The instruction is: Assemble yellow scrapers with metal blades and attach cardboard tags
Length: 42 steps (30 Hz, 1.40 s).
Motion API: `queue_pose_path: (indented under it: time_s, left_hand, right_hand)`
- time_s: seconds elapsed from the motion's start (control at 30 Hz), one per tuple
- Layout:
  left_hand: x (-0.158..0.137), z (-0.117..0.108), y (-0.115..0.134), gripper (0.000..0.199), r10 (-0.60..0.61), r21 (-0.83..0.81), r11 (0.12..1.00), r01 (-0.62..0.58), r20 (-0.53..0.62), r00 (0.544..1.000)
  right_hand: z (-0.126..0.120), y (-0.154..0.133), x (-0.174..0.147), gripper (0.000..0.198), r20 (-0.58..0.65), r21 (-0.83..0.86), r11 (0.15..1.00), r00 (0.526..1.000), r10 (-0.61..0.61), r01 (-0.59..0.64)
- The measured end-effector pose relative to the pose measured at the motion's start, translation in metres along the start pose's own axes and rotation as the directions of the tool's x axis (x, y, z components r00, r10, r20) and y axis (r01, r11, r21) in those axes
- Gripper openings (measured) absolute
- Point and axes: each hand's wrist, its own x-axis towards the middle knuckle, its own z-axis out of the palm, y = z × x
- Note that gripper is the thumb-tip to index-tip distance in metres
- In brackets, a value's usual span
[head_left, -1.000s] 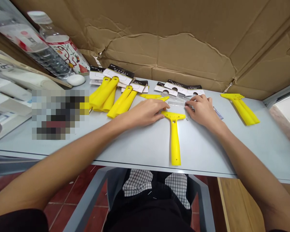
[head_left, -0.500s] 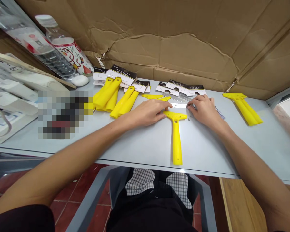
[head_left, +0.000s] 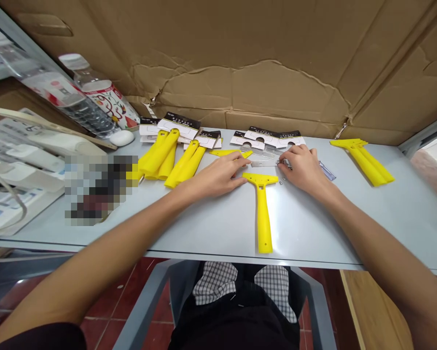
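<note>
A flat metal blade (head_left: 264,164) lies level between my two hands, just beyond the head of a yellow scraper handle (head_left: 264,214). My left hand (head_left: 221,175) has its fingertips on the blade's left end, its thumb beside the handle's head. At the right end, the curled fingers of my right hand (head_left: 301,167) close on the blade; small shiny metal bits show under those fingers. Tiny screws (head_left: 281,183) rest on the table close to the handle's head. Another yellow scraper piece (head_left: 225,152) sits behind my left hand, partly covered.
Several yellow handles (head_left: 163,158) with black-and-white cards (head_left: 180,125) lie on the left. More cards (head_left: 267,137) stand at the back, before a cardboard wall (head_left: 240,92). Yellow scrapers (head_left: 367,163) lie far right. Bottles (head_left: 109,99) and a white oval object (head_left: 121,138) occupy the left corner.
The camera view has tilted slightly. My hands stay at the blade's ends; the blade looks turned a little and less bright. The scraper handle keeps its place.
</note>
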Motion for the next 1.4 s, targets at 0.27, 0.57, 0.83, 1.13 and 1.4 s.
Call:
queue_pose_path:
  time_s: [0.27,0.57,0.83,1.13,1.4]
  left_hand:
    - [-0.002,-0.008,0.008,0.048,-0.043,-0.024,0.999,0.045,0.088,0.995]
    - [0.002,-0.011,0.001,0.03,-0.056,-0.187,0.98,0.068,0.069,0.996]
    - [0.004,-0.008,0.007,0.023,-0.248,-0.878,0.36,0.316,0.236,0.94]
    - [0.01,0.013,0.02,0.018,-0.435,-0.956,-0.062,0.286,0.284,0.855]
    - [0.009,0.012,0.02,0.023,-0.465,-0.971,-0.037,0.235,0.225,0.856]
  right_hand:
    - [-0.001,0.0,0.002,0.018,0.017,0.093,0.995,1.0,0.025,-0.027]
    - [-0.004,-0.003,0.003,0.017,-0.027,0.172,0.985,0.999,0.033,-0.027]
    - [-0.018,-0.002,-0.001,0.013,-0.073,0.593,0.796,0.976,0.205,-0.123]
    - [-0.022,-0.007,-0.006,0.044,0.268,0.896,0.285,0.926,0.265,-0.341]
    - [-0.022,-0.009,-0.008,0.041,0.27,0.875,0.34,0.93,0.248,-0.345]
